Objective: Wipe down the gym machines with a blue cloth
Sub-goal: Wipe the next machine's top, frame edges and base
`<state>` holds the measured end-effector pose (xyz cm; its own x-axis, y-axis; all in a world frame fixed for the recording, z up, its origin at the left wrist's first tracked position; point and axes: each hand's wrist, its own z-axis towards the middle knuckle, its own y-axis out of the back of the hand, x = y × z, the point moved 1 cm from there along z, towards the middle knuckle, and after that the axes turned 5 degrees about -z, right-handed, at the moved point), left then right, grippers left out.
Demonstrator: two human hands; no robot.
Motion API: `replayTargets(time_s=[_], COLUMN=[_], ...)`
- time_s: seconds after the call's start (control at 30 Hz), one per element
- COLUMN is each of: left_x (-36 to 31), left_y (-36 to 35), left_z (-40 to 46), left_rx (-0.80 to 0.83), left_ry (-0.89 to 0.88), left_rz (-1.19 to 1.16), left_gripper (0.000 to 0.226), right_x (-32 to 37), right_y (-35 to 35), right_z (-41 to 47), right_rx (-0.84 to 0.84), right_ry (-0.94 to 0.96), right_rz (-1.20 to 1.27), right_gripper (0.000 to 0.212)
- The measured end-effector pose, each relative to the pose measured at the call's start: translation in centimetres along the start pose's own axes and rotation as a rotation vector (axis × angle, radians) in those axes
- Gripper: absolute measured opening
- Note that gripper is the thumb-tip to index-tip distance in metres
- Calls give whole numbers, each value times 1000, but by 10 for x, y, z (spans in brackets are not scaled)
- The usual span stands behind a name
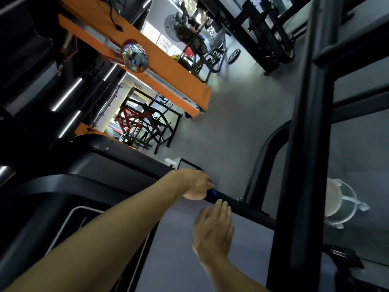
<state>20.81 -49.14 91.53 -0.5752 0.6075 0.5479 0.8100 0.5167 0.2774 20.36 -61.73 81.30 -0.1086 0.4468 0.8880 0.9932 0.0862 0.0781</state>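
Observation:
A black machine bar [248, 208] runs from the centre down to the right, meeting a thick black upright post [303, 144]. My left hand [194, 183] grips a blue cloth [211, 194] against that bar; only a small blue patch shows past the fingers. My right hand [213, 228] hovers just below the bar with its fingers straight and together, the fingertips close to the cloth and slightly blurred. It holds nothing.
The view is strongly tilted. A dark padded machine part [84, 186] lies left of the bar. A white stool [336, 203] stands at the right. Orange beams [168, 68] and other black gym frames [147, 127] sit farther off on grey floor.

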Motion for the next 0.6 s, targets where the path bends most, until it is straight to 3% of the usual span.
replayTargets(time_s=[0.13, 0.27, 0.43, 0.6], left_x=[-21, -13, 20, 41], left_y=[-3, 4, 9, 14], left_z=[29, -2, -79, -149], left_rx=[57, -42, -197, -384], left_ry=[11, 62, 191, 294], left_rz=[-2, 5, 26, 86], left_gripper=[47, 46, 45, 43], right_x=[-2, 2, 33, 58], right_y=[-1, 0, 6, 15], right_z=[3, 3, -16, -35], right_rx=[-7, -46, -16, 36], right_ry=[-20, -9, 344, 583], right_rz=[20, 2, 56, 144], right_gripper=[63, 64, 64, 59])
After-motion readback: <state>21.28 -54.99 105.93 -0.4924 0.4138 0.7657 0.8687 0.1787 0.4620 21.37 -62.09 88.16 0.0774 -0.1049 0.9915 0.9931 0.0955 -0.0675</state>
